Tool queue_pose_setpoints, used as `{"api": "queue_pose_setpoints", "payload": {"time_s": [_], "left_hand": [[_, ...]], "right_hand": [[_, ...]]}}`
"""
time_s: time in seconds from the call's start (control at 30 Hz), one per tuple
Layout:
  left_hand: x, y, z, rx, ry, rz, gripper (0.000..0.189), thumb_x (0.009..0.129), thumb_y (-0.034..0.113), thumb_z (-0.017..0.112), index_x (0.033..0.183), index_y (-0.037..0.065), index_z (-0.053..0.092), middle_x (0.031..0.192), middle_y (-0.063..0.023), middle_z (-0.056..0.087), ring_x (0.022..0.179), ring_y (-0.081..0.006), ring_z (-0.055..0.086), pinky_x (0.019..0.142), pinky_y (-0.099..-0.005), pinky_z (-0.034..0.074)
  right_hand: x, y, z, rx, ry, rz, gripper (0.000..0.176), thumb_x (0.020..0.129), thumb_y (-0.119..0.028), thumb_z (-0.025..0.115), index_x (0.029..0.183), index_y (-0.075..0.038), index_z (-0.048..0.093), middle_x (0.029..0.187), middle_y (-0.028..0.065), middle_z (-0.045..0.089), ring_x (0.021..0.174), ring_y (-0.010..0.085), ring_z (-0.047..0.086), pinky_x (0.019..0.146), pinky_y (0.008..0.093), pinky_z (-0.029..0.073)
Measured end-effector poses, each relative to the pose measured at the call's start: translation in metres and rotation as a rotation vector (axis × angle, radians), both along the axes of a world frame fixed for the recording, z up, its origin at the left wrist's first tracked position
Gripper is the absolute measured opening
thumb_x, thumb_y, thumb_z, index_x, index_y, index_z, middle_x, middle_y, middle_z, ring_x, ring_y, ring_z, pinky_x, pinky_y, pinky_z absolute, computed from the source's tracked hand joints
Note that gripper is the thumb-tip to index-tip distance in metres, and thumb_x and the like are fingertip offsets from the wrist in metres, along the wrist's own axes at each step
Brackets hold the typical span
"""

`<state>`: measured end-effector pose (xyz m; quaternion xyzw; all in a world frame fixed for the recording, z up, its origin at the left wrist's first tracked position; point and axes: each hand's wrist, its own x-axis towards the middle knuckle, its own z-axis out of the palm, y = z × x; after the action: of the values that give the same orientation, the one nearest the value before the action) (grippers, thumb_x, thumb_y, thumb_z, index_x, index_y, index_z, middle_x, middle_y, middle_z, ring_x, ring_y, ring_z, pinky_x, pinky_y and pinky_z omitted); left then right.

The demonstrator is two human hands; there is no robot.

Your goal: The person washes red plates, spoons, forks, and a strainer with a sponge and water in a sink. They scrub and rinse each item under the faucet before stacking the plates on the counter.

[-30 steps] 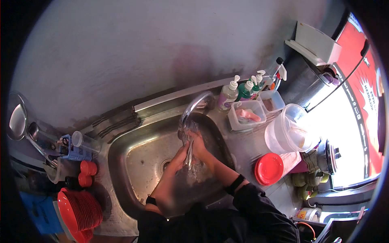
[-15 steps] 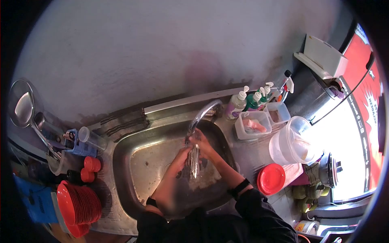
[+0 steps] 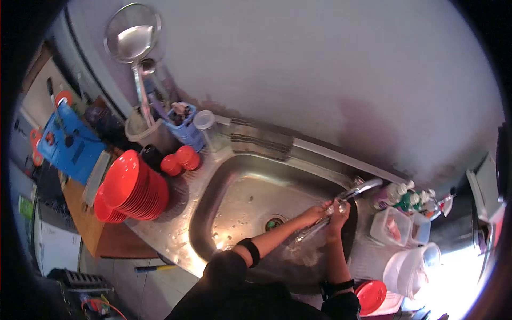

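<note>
My left hand [image 3: 318, 215] and my right hand [image 3: 340, 212] meet beneath the spout of the chrome tap [image 3: 362, 188], over the right half of the steel sink [image 3: 205, 213]. Fingers of both hands are bent and close together. Clear, glinting water [image 3: 309, 231] runs past them toward the basin floor. I cannot tell whether anything lies between the fingers. The drain [image 3: 274, 223], with some green bits in it, is left of the hands.
Stacked red plates [image 3: 136, 186] and red cups [image 3: 181, 161] stand left of the sink. A large skimmer [image 3: 133, 40] rises from a container behind them. Pump bottles [image 3: 392, 196], a clear tub [image 3: 392, 226], a white bucket [image 3: 408, 272] and red plates [image 3: 370, 297] occupy the right side.
The view has swung left, bringing in more of the floor and left-hand side. Both hands remain together at the tap with water running.
</note>
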<state>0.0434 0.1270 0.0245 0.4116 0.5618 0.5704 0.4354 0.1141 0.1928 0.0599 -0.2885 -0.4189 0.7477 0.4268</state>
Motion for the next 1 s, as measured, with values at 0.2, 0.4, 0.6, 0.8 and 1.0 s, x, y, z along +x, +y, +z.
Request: {"api": "queue_pose_setpoints", "payload": {"time_s": [0.2,0.4,0.6,0.8,1.0], "left_hand": [[0.011,0.002,0.009,-0.236,0.176,0.223,0.043,0.078,0.036,0.042,0.084,-0.005,0.054,0.075,-0.0091,0.057,0.07,-0.0215,0.054,0.065,-0.0326,0.041],[0.007,0.002,0.015,-0.334,-0.169,-0.008,0.045,0.079,0.043,0.039,0.098,0.003,0.05,0.065,-0.0076,0.055,0.06,-0.0215,0.05,0.06,-0.0312,0.041],[-0.004,-0.011,0.033,-0.301,-0.445,-0.116,0.026,0.076,0.028,0.049,0.09,0.008,0.044,0.062,-0.0043,0.046,0.047,-0.0106,0.042,0.037,-0.0245,0.035],[-0.006,-0.012,0.012,-0.232,-0.564,-0.074,0.013,0.077,0.019,0.046,0.078,0.006,0.049,0.059,0.002,0.043,0.05,-0.0074,0.039,0.043,-0.0214,0.032],[0.006,-0.018,0.053,-0.284,-0.017,0.037,0.011,0.073,0.012,0.044,0.073,0.002,0.049,0.056,-0.008,0.049,0.051,-0.0189,0.049,0.046,-0.0313,0.039]], "right_hand": [[-0.008,-0.016,0.014,0.048,-0.074,-0.055,0.022,0.076,-0.003,0.047,0.095,-0.005,0.036,0.072,0.0066,0.048,0.056,0.0135,0.046,0.05,0.0252,0.041],[-0.01,-0.001,0.014,0.184,-0.132,0.025,0.016,0.073,-0.003,0.05,0.086,-0.005,0.041,0.069,0.0045,0.05,0.058,0.0123,0.05,0.05,0.0227,0.041],[-0.008,0.005,0.021,-0.016,-0.268,0.227,0.017,0.074,-0.008,0.05,0.09,-0.004,0.044,0.07,0.0023,0.05,0.059,0.0105,0.051,0.05,0.0215,0.041],[0.022,0.017,-0.003,-0.041,-0.094,0.503,0.024,0.08,-0.016,0.043,0.1,-0.003,0.043,0.084,0.0052,0.051,0.073,0.0146,0.05,0.063,0.0294,0.041],[0.038,0.012,0.001,-0.422,0.021,0.41,0.033,0.083,-0.025,0.036,0.106,-0.002,0.038,0.091,0.0116,0.048,0.083,0.0248,0.049,0.073,0.0347,0.041]]}}
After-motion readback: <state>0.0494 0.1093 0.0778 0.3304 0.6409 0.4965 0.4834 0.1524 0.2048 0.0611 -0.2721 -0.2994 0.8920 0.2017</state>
